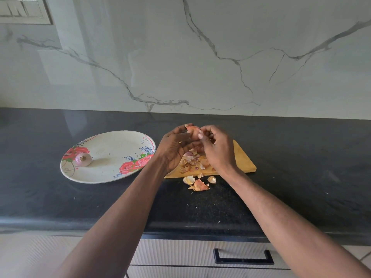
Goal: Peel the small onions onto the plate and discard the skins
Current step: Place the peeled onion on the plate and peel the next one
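I have both hands raised at the centre of the frame. My left hand [174,146] cups the onion [193,131] and my right hand [215,148] pinches at its papery skin from the right.

The risks as I judge them: the onion is small and smooth under the skin, so a hard tug could squirt it out of my left hand and send it rolling across the counter [291,161]. Skins are a second worry. A pile [193,161] lies on the board [241,157] below my hands, but some scraps [197,182] have already spilled past the board's near edge onto the counter, and more will follow if I peel over that edge. Loose flakes could also drift left onto the plate [112,173], at centre left, where one peeled onion [83,159] sits near the rim.

The counter is dark speckled stone. Above it, white veined marble fills the upper frame, with a switch panel [24,10] at upper left and a drawer handle [243,257] at lower right.
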